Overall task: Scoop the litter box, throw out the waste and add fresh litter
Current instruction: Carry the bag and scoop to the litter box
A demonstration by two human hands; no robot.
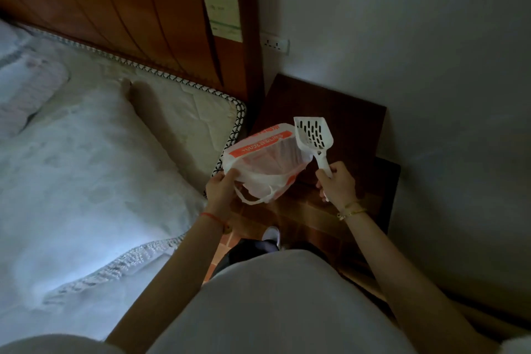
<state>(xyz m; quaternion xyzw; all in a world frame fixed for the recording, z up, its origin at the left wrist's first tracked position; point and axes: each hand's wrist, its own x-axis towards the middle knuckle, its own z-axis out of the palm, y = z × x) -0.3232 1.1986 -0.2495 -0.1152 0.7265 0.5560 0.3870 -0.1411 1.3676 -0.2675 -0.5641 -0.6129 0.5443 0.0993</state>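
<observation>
At 9 o'clock lies the bed (86,181), with its headboard (115,8) at 11 o'clock. My left hand (219,185) grips the rim of a white-and-orange plastic bag (267,158), which hangs in the air with its mouth open toward 3 o'clock. Just beside the mouth is the white slotted scoop (314,135), its pan apparently empty. My right hand (337,184) is curled around its handle.

The litter box is not in view. Judgement: this is a preparation step, with the tools in hand and no scooping under way. The next move calls for locating the box and holding the bag mouth open.

Beyond the hands, at 12 to 2 o'clock, a dark nightstand (330,106) narrows the tiled floor (287,215) between bed and wall. A wall socket (275,44) sits at 12 o'clock.
</observation>
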